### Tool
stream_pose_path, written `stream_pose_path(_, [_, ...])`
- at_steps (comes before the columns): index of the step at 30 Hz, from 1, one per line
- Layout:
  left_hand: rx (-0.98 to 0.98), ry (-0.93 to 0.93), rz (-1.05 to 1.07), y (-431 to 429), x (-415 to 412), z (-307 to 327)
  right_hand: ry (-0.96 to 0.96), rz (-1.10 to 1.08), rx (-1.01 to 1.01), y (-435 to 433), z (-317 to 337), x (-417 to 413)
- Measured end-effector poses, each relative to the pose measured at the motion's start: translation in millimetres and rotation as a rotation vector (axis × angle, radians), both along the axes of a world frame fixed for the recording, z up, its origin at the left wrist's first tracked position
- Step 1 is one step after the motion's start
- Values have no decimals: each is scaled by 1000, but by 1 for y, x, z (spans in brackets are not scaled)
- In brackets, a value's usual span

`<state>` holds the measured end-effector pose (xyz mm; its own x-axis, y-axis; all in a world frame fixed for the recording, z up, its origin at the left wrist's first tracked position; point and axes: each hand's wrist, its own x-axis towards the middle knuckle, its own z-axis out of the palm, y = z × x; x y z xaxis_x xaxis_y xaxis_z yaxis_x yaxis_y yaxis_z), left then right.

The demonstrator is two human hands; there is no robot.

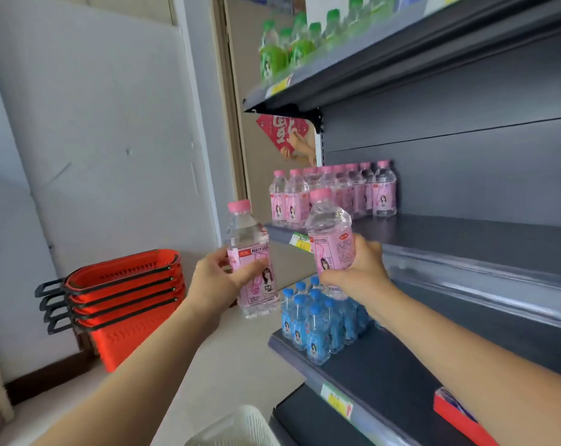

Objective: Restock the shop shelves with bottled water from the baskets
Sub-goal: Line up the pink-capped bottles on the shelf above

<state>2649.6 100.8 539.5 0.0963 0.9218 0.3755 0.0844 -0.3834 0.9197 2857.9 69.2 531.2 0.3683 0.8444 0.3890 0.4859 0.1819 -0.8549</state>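
The left bottle [252, 262], clear with a pink cap and label, is held slightly tilted beyond the shelf end. The right bottle [330, 233], its twin, is held upright at the middle shelf [465, 239] edge, before a row of matching bottles [337, 194].

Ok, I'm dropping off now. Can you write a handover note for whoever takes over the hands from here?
Left hand: grips a pink-capped peach soda bottle, upright, in the air left of the shelving.
Right hand: grips a second peach soda bottle in front of the middle shelf.
Done: a pink-capped row stands at that shelf's left end, and blue-capped bottles stand on the shelf below.
Left: set both held bottles down, probably just right of the pink-capped row. The white basket is at the bottom edge, and its contents can't be seen.
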Motion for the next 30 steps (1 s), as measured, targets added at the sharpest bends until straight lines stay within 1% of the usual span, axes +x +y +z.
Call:
stream_pose_path(7, [104, -1, -94, 47, 62, 54, -29, -134, 73, 33, 59, 56])
stream_pose_path(13, [149, 30, -116, 106, 111, 74, 68, -138, 5, 79, 73, 87])
stream_pose_path(16, [129, 61, -117, 141, 129, 76, 116, -130, -50, 108, 70, 102])
stream_pose_path(20, [48, 76, -155, 178, 146, 71, 179, -152, -150, 148, 73, 118])
stream_pose_path(25, [58, 176, -259, 214, 160, 55, 176, -150, -247, 175, 74, 138])
stream_pose_path(28, [66, 260, -291, 227, 164, 44, 196, -142, -250, 187, 68, 146])
stream_pose_path(30, [84, 258, -299, 230, 165, 39, 212, -150, -234, 193, 63, 146])
